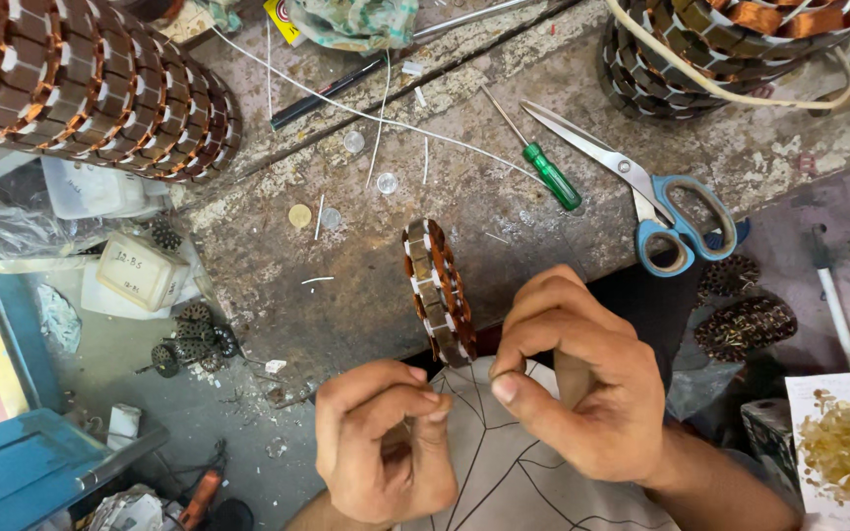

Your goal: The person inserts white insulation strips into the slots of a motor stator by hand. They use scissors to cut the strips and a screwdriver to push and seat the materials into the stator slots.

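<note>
Left hand, lower centre: fingers curled shut, pinching something too fine to make out, likely wire. Right hand, just right of it: thumb and forefinger pinched at the lower edge of the stator, which stands on edge at the bench rim, centre frame. Step judged: working a winding by hand; next move calls for steady tension. Scissors and screwdriver, upper right. Stator stacks, upper left.

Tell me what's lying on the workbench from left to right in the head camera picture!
Stack of copper-wound rings → yellow disc → small wound ring standing on edge → green-handled screwdriver → blue-handled scissors.
</note>
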